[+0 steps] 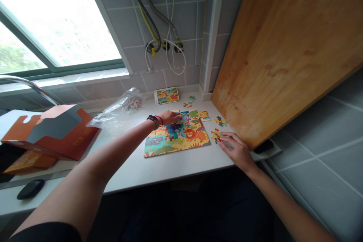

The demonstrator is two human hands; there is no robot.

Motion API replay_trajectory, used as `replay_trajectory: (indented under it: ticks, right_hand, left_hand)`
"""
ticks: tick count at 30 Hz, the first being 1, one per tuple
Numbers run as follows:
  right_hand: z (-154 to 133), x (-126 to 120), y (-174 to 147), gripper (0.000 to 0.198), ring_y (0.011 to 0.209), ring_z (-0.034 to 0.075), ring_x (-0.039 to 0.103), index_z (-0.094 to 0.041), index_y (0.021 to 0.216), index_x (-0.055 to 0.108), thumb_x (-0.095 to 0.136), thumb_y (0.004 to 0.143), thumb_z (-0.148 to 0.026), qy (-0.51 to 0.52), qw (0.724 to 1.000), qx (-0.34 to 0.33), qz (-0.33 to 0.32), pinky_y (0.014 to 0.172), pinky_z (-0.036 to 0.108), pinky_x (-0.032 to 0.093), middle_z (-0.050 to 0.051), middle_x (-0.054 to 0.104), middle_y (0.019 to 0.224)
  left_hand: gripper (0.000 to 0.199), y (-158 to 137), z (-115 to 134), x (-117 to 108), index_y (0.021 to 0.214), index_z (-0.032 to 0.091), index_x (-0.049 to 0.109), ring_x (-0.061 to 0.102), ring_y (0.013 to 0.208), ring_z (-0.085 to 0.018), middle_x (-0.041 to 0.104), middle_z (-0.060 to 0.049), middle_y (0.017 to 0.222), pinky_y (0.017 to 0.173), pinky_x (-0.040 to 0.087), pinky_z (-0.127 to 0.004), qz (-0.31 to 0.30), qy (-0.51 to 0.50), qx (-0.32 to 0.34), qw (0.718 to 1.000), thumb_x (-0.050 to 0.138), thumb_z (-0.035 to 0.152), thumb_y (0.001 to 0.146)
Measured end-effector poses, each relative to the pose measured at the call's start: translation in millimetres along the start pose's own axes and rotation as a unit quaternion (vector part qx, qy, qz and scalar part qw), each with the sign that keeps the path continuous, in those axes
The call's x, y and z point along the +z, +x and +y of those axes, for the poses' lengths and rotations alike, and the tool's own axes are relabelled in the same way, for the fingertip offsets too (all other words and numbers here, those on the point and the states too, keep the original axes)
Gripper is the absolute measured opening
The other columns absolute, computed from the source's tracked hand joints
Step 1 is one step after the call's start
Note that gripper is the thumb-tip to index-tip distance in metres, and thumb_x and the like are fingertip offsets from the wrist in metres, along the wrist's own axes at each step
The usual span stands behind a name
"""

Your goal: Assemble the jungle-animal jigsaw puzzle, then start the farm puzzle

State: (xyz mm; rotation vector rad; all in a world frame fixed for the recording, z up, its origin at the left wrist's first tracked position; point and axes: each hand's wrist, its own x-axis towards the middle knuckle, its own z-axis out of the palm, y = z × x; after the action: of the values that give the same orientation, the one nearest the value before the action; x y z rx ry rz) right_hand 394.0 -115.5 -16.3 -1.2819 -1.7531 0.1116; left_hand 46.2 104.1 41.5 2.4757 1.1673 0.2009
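A jigsaw puzzle, partly put together with lions, a hippo and plants, lies on the white counter. My left hand reaches over its upper middle, fingers drawn together and pointing down at the pieces; whatever they hold is hidden. To the right of the puzzle, my right hand has thumb and fingers closed on a yellow-orange puzzle piece in a small pile. More loose pieces lie just behind that pile, and others are farther back.
Against the back wall lies a reference picture card. A clear plastic bag with small bits inside is left of it. An orange box stands at left, near a black mouse-shaped object. A large wooden board leans at right.
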Motion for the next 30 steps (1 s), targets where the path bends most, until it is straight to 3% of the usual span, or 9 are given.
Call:
replay_trajectory:
  ticks: [4, 7, 9, 12, 14, 17, 21, 30]
  right_hand:
    - [-16.2, 5.6, 14.4, 0.016, 0.108, 0.027, 0.075, -0.028, 0.105, 0.081, 0.071, 0.097, -0.038, 0.031, 0.999, -0.008, -0.002, 0.099, 0.044, 0.063, 0.009, 0.076, 0.117]
    - [-39.6, 27.6, 37.1, 0.017, 0.113, 0.027, 0.074, -0.028, 0.107, 0.081, 0.072, 0.097, -0.038, 0.074, 0.995, -0.013, -0.063, 0.103, 0.044, 0.062, 0.009, 0.075, 0.121]
    - [-54.7, 51.3, 57.4, 0.019, 0.115, 0.027, 0.073, -0.028, 0.109, 0.081, 0.071, 0.097, -0.039, 0.104, 0.987, -0.030, -0.122, 0.105, 0.045, 0.060, 0.009, 0.075, 0.123]
    - [-68.2, 93.6, 90.3, 0.025, 0.122, 0.027, 0.070, -0.028, 0.118, 0.079, 0.069, 0.098, -0.039, 0.120, 0.974, -0.066, -0.182, 0.111, 0.046, 0.057, 0.009, 0.073, 0.129]
    - [-70.7, 120.2, 109.5, 0.027, 0.121, 0.026, 0.071, -0.026, 0.120, 0.078, 0.070, 0.097, -0.040, 0.121, 0.967, -0.089, -0.208, 0.111, 0.047, 0.056, 0.009, 0.073, 0.127]
    - [-67.9, 149.9, 128.6, 0.027, 0.117, 0.025, 0.072, -0.026, 0.120, 0.078, 0.071, 0.097, -0.037, 0.108, 0.954, -0.103, -0.261, 0.108, 0.046, 0.058, 0.009, 0.073, 0.126]
    - [-59.3, 168.6, 135.9, 0.021, 0.113, 0.024, 0.073, -0.024, 0.116, 0.079, 0.071, 0.098, -0.032, 0.100, 0.942, -0.131, -0.292, 0.102, 0.044, 0.062, 0.011, 0.073, 0.124]
    - [-50.6, 173.2, 140.5, 0.020, 0.124, 0.025, 0.071, -0.023, 0.117, 0.079, 0.069, 0.101, -0.027, 0.080, 0.935, -0.165, -0.305, 0.105, 0.044, 0.062, 0.013, 0.070, 0.136]
  left_hand:
    - [0.096, -9.5, -11.7, -12.7, 0.134, 0.020, 0.074, 0.070, 0.125, -0.033, 0.073, -0.013, 0.138, 0.103, 0.055, -0.042, 0.083, -0.119, -0.037, 0.989, 0.007, 0.080, 0.101]
    - [0.106, -32.6, -21.8, -12.2, 0.139, 0.014, 0.070, 0.065, 0.133, -0.033, 0.068, -0.018, 0.144, 0.102, 0.056, -0.044, 0.150, -0.188, -0.059, 0.969, -0.007, 0.076, 0.101]
    - [0.105, -53.1, -27.7, -6.6, 0.134, 0.013, 0.072, 0.065, 0.133, -0.033, 0.069, -0.018, 0.142, 0.104, 0.056, -0.046, 0.181, -0.218, -0.067, 0.957, -0.007, 0.073, 0.102]
    - [0.089, -82.8, -35.9, 6.3, 0.119, 0.016, 0.079, 0.068, 0.128, -0.033, 0.077, -0.014, 0.129, 0.111, 0.052, -0.047, 0.232, -0.239, -0.064, 0.941, 0.015, 0.075, 0.105]
    - [0.079, -97.8, -41.2, 15.5, 0.112, 0.019, 0.081, 0.063, 0.135, -0.033, 0.079, -0.011, 0.125, 0.116, 0.049, -0.049, 0.258, -0.218, -0.033, 0.941, 0.022, 0.071, 0.107]
    - [0.071, -112.0, -47.0, 26.1, 0.108, 0.021, 0.081, 0.062, 0.134, -0.031, 0.080, -0.008, 0.122, 0.119, 0.046, -0.052, 0.268, -0.171, 0.044, 0.947, 0.022, 0.061, 0.111]
    - [0.061, -119.1, -47.4, 30.2, 0.111, 0.022, 0.080, 0.061, 0.129, -0.028, 0.079, -0.007, 0.123, 0.116, 0.048, -0.052, 0.261, -0.160, 0.098, 0.947, 0.025, 0.047, 0.114]
    - [0.048, -119.6, -44.3, 33.3, 0.114, 0.023, 0.081, 0.056, 0.137, -0.036, 0.074, -0.005, 0.137, 0.109, 0.050, -0.061, 0.189, -0.071, 0.095, 0.975, 0.035, 0.037, 0.113]
